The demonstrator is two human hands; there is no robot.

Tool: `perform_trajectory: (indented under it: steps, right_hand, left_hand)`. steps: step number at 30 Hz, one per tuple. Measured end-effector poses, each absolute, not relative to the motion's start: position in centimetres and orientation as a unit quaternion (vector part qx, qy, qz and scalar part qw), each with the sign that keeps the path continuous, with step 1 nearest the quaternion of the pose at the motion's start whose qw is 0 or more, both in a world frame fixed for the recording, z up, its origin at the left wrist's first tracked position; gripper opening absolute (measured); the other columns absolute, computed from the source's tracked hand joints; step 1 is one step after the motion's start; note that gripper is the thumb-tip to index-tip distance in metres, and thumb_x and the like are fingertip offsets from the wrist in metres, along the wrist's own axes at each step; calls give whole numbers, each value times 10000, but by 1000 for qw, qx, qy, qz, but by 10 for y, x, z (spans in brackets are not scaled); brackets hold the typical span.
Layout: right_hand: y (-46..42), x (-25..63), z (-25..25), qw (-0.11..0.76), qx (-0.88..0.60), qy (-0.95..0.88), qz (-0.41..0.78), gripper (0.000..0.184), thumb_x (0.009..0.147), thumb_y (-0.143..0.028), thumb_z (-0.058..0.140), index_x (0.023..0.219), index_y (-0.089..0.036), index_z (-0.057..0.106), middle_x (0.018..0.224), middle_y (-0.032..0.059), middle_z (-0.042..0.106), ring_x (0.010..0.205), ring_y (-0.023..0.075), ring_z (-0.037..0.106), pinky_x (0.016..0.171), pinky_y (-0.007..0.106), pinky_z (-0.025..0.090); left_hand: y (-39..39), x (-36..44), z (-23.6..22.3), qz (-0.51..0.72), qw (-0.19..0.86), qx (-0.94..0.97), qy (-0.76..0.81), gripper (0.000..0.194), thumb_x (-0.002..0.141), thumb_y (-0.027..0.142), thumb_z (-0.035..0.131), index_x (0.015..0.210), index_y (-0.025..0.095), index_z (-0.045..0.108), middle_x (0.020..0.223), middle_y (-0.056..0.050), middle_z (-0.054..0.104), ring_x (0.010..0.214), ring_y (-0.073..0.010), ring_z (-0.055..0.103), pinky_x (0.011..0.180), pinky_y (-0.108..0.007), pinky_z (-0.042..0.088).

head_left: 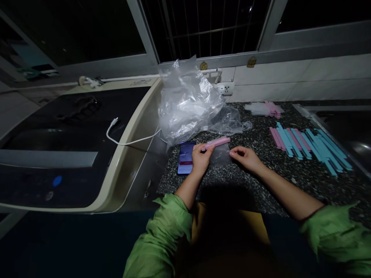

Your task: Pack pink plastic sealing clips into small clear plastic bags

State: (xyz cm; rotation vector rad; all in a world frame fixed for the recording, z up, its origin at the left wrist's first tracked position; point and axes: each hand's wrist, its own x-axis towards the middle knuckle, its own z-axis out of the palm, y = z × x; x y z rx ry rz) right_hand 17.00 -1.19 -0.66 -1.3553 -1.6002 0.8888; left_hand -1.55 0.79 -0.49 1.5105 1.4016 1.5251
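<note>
My left hand (200, 157) is closed round pink sticks (217, 143), which lie across its fingers and point to the right. Just below them a small clear plastic bag (220, 155) rests on the speckled counter. My right hand (245, 157) hovers at the right edge of that bag, thumb and forefinger pinched together. Whether those fingertips grip the bag's edge is too fine to make out. A phone (185, 158) with a lit screen lies beside my left hand.
Blue sticks (324, 148) and pink sticks (276, 138) lie in rows on the right. Behind them are small clear bags (256, 108) with more pink pieces. A large crumpled plastic bag (191, 104) stands at the back. On the left, a washing machine (116, 170) carries a white cable (124, 144).
</note>
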Motion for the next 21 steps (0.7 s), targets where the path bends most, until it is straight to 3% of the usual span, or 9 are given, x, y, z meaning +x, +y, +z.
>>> perform_trajectory:
  steps: [6,10,21]
  right_hand:
    - [-14,167,-5,403,-547,-630,376,367,619,-503,649,782,-174,654,647,12,623,572,127,516,562,267,431]
    - [-14,165,-6,392,-546,-633,384,362,586,-510,655,709,-170,631,539,-24,531,501,102,434,502,247,370]
    - [-16,166,-4,369,-530,-684,339,351,655,-525,581,549,-191,560,516,-15,521,504,114,435,510,255,339]
  left_hand:
    - [7,-14,-5,585,360,539,488,190,671,356,680,649,173,634,645,15,607,675,-125,538,681,-253,428]
    - [6,-14,-3,594,404,505,478,262,648,426,684,669,170,630,635,22,608,643,-116,532,655,-241,434]
    - [7,-14,-3,609,428,492,451,367,627,533,667,692,175,623,651,21,611,646,-114,537,657,-236,434]
